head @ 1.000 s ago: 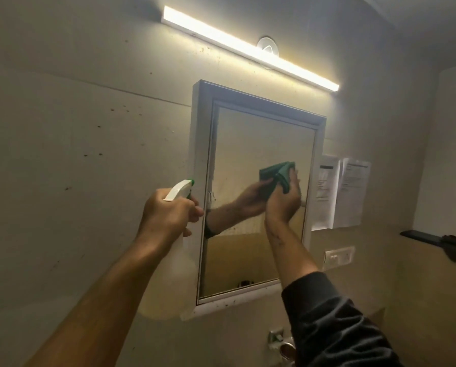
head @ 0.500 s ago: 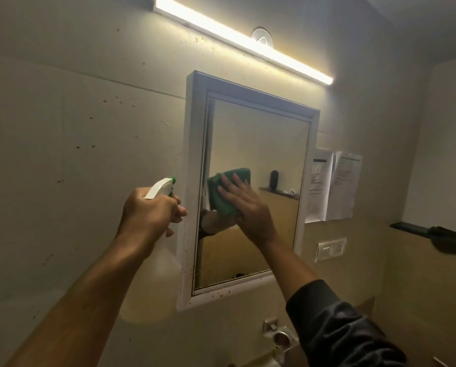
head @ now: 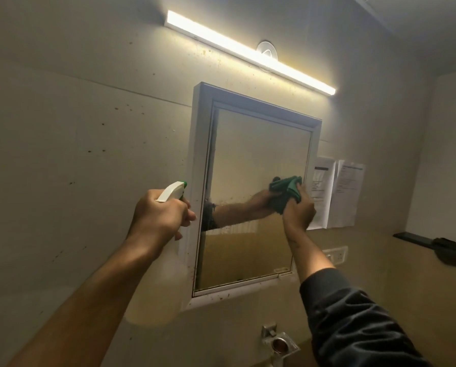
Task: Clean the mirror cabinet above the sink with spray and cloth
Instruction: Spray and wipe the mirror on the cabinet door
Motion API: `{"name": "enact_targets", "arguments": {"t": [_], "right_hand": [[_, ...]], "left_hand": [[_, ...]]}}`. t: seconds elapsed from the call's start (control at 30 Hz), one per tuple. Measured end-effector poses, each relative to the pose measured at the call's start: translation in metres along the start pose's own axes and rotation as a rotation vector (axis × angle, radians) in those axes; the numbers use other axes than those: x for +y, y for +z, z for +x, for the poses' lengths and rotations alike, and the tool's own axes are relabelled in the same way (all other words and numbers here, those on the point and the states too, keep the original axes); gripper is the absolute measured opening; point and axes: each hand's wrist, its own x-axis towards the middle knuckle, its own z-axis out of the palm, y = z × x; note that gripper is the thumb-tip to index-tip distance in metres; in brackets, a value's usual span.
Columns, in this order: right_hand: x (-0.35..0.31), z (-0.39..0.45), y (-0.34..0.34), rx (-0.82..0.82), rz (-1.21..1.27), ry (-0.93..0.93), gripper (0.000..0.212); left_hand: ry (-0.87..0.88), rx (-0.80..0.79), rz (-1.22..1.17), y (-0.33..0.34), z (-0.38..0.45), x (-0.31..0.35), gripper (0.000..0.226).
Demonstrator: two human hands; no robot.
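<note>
The white-framed mirror cabinet (head: 197,165) hangs on the wall ahead, its glass smeared and speckled along the lower edge. My right hand (head: 298,210) grips a bunched green cloth (head: 291,188) and holds it against the glass near the right edge, about mid-height. My left hand (head: 159,217) grips the neck of a translucent spray bottle (head: 158,292) with a white trigger head and green nozzle, held just left of the cabinet frame. The mirror reflects my right hand and the cloth.
A lit tube light (head: 248,51) runs above the cabinet. Two paper notices (head: 338,194) hang right of the frame, with a white switch plate (head: 335,254) below. A dark shelf (head: 439,247) juts out at far right. A metal tap fitting (head: 280,343) sits below the cabinet.
My right hand has swept the cloth from the left-centre of the glass across to the right edge. The left hand with the spray bottle has stayed beside the frame.
</note>
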Motion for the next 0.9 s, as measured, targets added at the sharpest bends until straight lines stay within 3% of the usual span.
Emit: {"name": "enact_targets", "arguments": {"t": [0.1, 0.27, 0.4, 0.57, 0.7, 0.9], "right_hand": [[-0.022, -0.034, 0.018, -0.041, 0.039, -0.044, 0.045], [-0.071, -0.108, 0.049, -0.136, 0.066, -0.321, 0.042], [-0.098, -0.15, 0.063, -0.356, 0.13, -0.486, 0.037], [-0.102, -0.132, 0.016, -0.512, 0.397, -0.22, 0.032], [-0.093, -0.113, -0.024, -0.277, 0.573, 0.06, 0.022], [-0.044, -0.085, -0.067, 0.076, 0.56, 0.396, 0.017]], "left_hand": [[0.0, 0.018, 0.004, -0.002, -0.002, 0.001, 0.014], [-0.007, 0.057, 0.01, -0.004, -0.005, 0.001, 0.014], [-0.018, 0.081, 0.012, -0.002, -0.008, 0.0, 0.017], [-0.015, 0.074, -0.009, 0.002, -0.019, -0.005, 0.017], [-0.009, 0.079, -0.028, 0.006, -0.023, -0.011, 0.017], [0.007, 0.11, -0.021, 0.019, -0.034, -0.027, 0.021]]}}
